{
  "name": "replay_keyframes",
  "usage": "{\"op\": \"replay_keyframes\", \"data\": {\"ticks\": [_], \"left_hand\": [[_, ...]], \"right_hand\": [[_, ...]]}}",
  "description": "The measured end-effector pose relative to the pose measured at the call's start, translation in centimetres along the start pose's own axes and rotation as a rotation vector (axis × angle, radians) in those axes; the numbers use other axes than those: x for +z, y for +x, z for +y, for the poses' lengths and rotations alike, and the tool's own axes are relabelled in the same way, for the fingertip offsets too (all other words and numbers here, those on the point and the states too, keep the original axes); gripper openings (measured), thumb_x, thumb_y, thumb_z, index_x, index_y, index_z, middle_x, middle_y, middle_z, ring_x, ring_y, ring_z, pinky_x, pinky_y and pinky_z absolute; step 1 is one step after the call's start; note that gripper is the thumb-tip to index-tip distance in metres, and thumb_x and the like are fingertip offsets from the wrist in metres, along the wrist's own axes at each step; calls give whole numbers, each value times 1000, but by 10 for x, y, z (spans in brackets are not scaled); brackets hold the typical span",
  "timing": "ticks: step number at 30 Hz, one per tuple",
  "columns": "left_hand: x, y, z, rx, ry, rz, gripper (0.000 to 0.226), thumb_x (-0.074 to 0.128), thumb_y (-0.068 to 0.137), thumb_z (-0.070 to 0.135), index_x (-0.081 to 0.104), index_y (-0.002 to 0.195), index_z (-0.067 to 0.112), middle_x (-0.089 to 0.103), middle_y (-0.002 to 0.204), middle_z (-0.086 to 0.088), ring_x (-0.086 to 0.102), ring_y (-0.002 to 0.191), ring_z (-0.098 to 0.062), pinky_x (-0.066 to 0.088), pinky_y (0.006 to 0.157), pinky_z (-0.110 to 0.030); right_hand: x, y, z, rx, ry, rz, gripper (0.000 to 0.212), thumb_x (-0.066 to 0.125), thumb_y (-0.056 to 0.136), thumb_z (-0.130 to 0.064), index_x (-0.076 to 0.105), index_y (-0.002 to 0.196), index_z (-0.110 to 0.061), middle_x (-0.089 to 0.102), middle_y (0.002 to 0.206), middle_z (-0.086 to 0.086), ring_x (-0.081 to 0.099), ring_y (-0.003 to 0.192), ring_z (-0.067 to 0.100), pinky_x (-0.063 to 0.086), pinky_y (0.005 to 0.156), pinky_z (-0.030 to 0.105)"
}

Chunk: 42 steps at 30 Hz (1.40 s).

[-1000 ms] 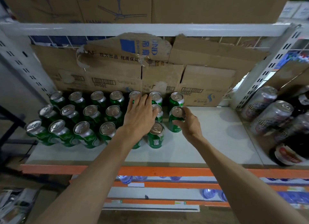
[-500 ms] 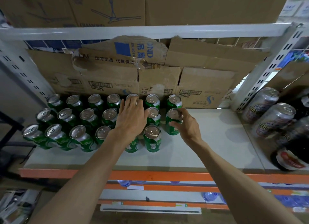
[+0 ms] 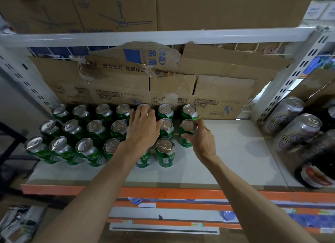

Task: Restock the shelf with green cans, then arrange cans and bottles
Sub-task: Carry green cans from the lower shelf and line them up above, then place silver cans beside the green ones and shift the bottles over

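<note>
On the shelf (image 3: 235, 161), green cans (image 3: 94, 128) stand in 3 rows. The right grip (image 3: 203, 141) holds 1 can (image 3: 187, 125) at their right end; the left grip (image 3: 143, 132) lies flat on others. Spare room and the bottles (image 3: 316, 172) still wait, I think.

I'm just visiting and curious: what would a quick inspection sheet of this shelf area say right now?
Surface: pale shelf board with an orange front edge.
Job's things: green cans upright in three rows; silver cans and a dark bottle in the bay to the right.
Clutter: torn cardboard lining the back.
Grippers: left hand lies flat over the can tops; right hand grips the end can of the middle row.
Cables: nothing seen.
Surroundings: fan boxes on the shelf above; clear bottles on the shelf below.
</note>
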State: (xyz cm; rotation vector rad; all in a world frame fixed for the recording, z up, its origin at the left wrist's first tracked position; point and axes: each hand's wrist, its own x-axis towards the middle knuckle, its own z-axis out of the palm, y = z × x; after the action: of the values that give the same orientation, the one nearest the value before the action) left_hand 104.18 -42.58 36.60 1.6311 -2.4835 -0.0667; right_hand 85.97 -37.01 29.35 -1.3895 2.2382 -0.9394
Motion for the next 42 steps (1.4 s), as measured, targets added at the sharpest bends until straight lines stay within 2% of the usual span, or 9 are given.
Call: {"op": "replay_keyframes", "data": {"ticks": [7, 11, 14, 17, 21, 26, 34, 39, 42], "left_hand": [[-1, -4, 4, 25, 3, 10, 51, 46, 99, 42, 48, 135, 6, 41, 140, -11, 31, 138, -29, 23, 117, -49], [-6, -10, 12, 47, -6, 12, 51, 46, 99, 39, 47, 137, 5, 44, 137, -12, 34, 135, -30, 19, 118, -44], [-15, -16, 28, 76, -97, 2, 47, 47, 100, 35, 46, 138, 8, 46, 136, -11, 39, 131, -29, 31, 110, -40], [-24, -23, 58, 110, -181, -47, 39, 50, 99, 32, 49, 132, 11, 48, 134, -9, 45, 127, -27, 41, 100, -41], [-30, -28, 117, 235, -217, -110, 32, 50, 96, 27, 53, 123, 10, 52, 128, -10, 50, 121, -30, 45, 93, -44], [-42, -46, 216, 393, -272, -120, 34, 54, 95, 26, 52, 125, 9, 53, 127, -12, 49, 122, -30, 42, 99, -41], [-47, -93, 373, 621, -314, -135, 34, 57, 93, 28, 51, 121, 11, 53, 125, -12, 49, 121, -32, 40, 96, -43], [-42, -118, 472, 718, -329, -131, 40, 56, 95, 27, 49, 130, 9, 51, 128, -12, 47, 124, -31, 41, 100, -44], [-31, -132, 527, 736, -320, -147, 36, 54, 97, 28, 50, 127, 8, 52, 126, -13, 49, 122, -32, 42, 99, -43]], "right_hand": [[-1, 0, 1, -4, 1, -31, 54, 78, 79, -32, 46, 119, -15, 67, 115, 11, 62, 98, 36, 50, 75, 42], [-7, -7, -2, 26, 36, -34, 70, 76, 81, -35, 35, 134, -14, 53, 134, 14, 57, 111, 38, 49, 83, 46], [-18, -29, 4, 50, 48, 10, 70, 63, 91, -39, 28, 144, -10, 41, 145, 17, 53, 118, 38, 48, 89, 49], [-38, -59, 14, 69, 39, 35, 58, 59, 95, -36, 34, 140, -8, 45, 140, 17, 56, 116, 36, 49, 87, 48], [-96, -81, 31, 114, 9, 125, 47, 59, 96, -29, 45, 134, -4, 54, 130, 17, 55, 116, 33, 44, 94, 42], [-205, -97, 47, 174, -88, 272, 26, 52, 97, -29, 58, 113, -10, 68, 112, 12, 61, 105, 33, 45, 82, 38], [-322, -153, 109, 152, -152, 446, 19, 53, 93, -25, 59, 102, -10, 68, 102, 14, 61, 98, 36, 49, 80, 44], [-394, -185, 177, 208, -173, 487, 14, 52, 93, -23, 57, 100, -12, 64, 98, 8, 59, 93, 31, 49, 76, 42], [-434, -197, 221, 223, -204, 500, 15, 53, 94, -25, 57, 101, -12, 64, 100, 9, 58, 93, 31, 47, 72, 39]]}}
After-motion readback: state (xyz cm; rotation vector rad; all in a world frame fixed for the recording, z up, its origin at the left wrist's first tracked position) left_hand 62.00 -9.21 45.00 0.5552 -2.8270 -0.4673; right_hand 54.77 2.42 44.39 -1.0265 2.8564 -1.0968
